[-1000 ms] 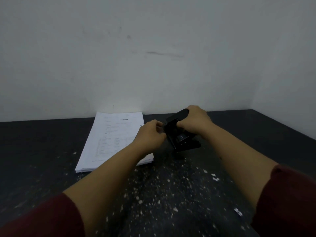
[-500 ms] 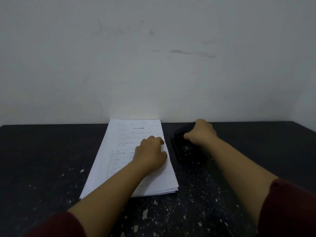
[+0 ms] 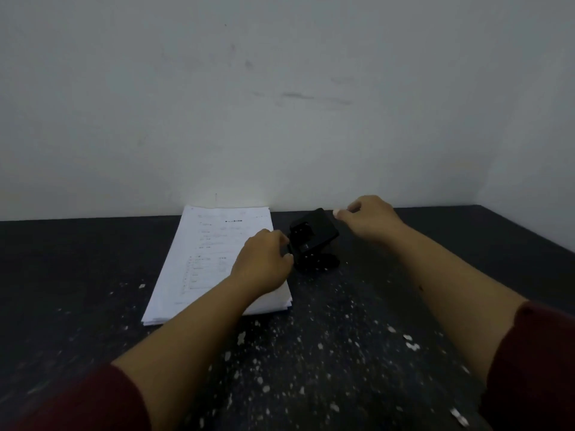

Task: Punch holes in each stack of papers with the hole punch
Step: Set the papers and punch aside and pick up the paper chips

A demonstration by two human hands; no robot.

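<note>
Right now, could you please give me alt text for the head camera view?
A left hand rests curled on a paper stack beside a black hole punch; the right hand hovers beyond it, over a dark table speckled with paper bits.

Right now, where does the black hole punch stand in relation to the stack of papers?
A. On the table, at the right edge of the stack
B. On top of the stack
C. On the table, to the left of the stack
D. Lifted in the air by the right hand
A: the hole punch stands on the dark table at the right edge of the stack of papers.
</note>
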